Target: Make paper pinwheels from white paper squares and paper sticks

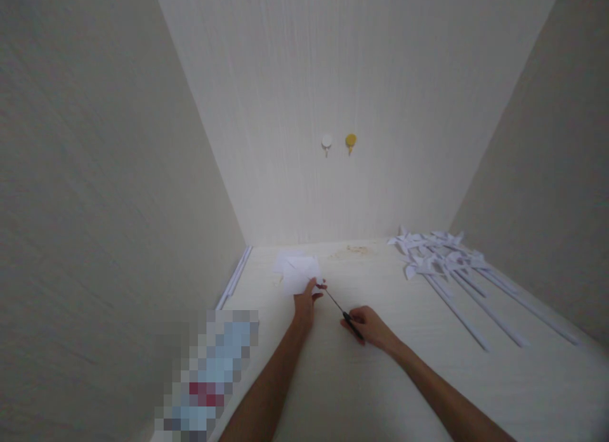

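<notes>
Scissors at paper, mid-bench.
Right hand (373, 326) grips black-handled scissors (340, 310), blades pointing far-left to the white paper sheet (299, 272). Left hand (304, 302) pinches the sheet's near edge, just beyond. Far right on the bench (342, 378): paper pinwheels (442, 252) on long sticks. Back wall: white hook (327, 141), yellow hook (351, 140).

One head-worn camera looks forward and down from above the surface (333, 378), facing the back wall (352, 80). It sits well back, so both forearms reach away into the middle distance between two side walls.
</notes>
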A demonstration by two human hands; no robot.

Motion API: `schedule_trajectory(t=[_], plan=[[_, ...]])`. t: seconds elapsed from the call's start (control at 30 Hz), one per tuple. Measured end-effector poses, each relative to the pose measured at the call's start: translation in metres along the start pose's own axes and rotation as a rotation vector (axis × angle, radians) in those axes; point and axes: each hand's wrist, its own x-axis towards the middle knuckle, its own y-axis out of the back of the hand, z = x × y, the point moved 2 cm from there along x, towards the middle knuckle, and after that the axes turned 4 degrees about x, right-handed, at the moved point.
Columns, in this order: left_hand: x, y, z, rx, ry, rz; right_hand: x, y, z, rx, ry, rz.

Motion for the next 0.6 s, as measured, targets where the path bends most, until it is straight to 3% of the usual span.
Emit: schedule_trajectory(t=[0.6], plan=[[-0.0001,0.0013,0.0005,-0.026,0.013,0.025,-0.0015,0.0029,-0.0034,-0.061,0.046,0.002]])
